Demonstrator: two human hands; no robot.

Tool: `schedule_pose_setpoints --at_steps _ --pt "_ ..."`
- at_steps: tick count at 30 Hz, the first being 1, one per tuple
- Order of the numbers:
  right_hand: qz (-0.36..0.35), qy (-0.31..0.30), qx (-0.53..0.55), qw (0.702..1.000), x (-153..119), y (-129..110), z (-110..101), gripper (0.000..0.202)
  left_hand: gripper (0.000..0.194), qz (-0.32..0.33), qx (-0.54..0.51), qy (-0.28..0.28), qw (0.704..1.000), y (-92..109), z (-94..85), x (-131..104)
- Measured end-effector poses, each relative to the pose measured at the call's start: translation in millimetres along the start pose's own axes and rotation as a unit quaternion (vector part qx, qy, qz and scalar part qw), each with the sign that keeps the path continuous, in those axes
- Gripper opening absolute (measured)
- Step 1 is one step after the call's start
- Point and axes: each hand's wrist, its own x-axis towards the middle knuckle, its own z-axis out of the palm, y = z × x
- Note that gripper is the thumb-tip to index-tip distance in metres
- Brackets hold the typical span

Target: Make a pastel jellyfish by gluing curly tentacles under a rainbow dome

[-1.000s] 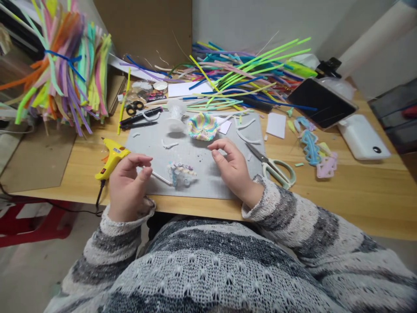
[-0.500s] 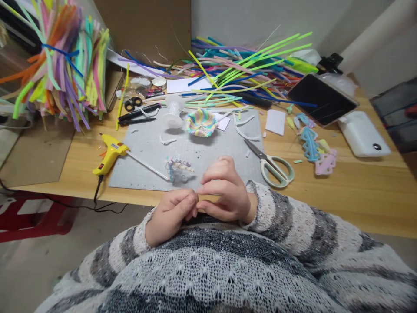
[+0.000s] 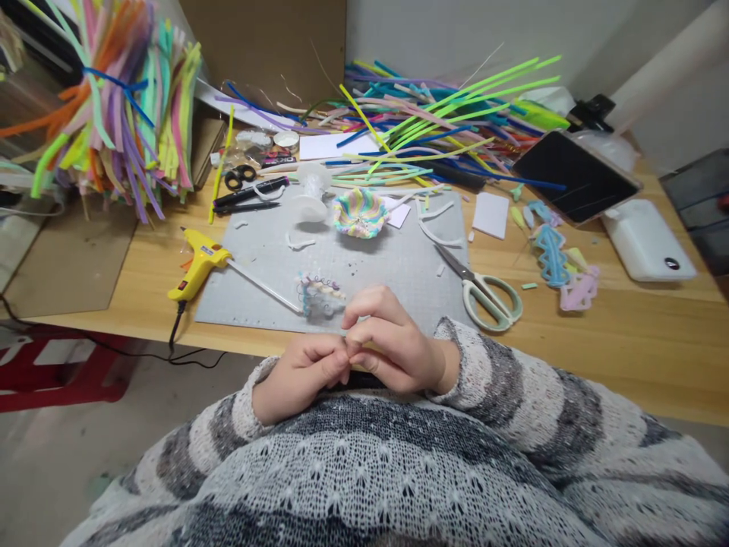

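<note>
As left hand (image 3: 301, 376) and right hand (image 3: 392, 346) meet, fingers pinched close, contents unclear, coiled trim (image 3: 307, 293) sits just beyond, probably for reach.

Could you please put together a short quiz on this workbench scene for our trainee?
1. What lies across the right edge of the mat? A) pen B) pale-handled scissors C) tied bundle
2. True or false: the glue gun lies farther left than the spool.
3. How are the left hand and right hand placed relative to each other?

Key:
1. B
2. True
3. Close together, apparently touching; whether they hold anything is too small to tell.
</note>
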Motion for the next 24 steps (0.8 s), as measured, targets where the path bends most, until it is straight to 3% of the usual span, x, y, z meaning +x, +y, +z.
schedule_pose_setpoints --at_steps 6,9,11,13,15,17,18,19,22,24 --pt "-0.012 -0.037 -0.027 0.999 0 -1 4 0.003 0.047 -0.025 -0.016 -0.014 0.999 -4 -3.6 -2" --pt "-0.012 -0.006 -0.051 0.999 -2 -1 4 0.003 0.049 -0.023 0.019 -0.035 0.999 -6 -5.7 -8" --pt "0.018 0.052 -0.069 0.996 -4 2 3 0.006 0.046 0.039 0.049 -0.023 0.998 -9 -8.1 -13" --pt "0.072 0.136 -0.076 0.985 -3 10 0 0.013 0.029 0.15 0.079 0.092 0.981 -13 -12.6 -16" --pt "0.133 0.208 -0.061 0.967 -2 23 -3 0.025 0.004 0.236 0.113 0.274 0.925 -14 -20.7 -15" --pt "0.179 0.25 -0.053 0.95 1 37 -5 0.028 0.026 0.24 0.15 0.392 0.875 -10 -32.9 -10" --pt "0.195 0.284 -0.063 0.937 3 44 -6 0.019 0.029 0.218 0.172 0.41 0.869 -7 -40.1 -7" --pt "0.208 0.312 -0.064 0.925 4 49 -6 0.008 0.031 0.197 0.197 0.418 0.865 -3 -47.4 -4" --pt "0.211 0.332 -0.047 0.918 3 60 -5 0.033 0.031 0.114 0.286 0.365 0.879 11 -64.9 4" --pt "0.196 0.334 -0.038 0.921 1 62 -4 0.038 0.032 0.081 0.317 0.312 0.892 18 -70.1 7"
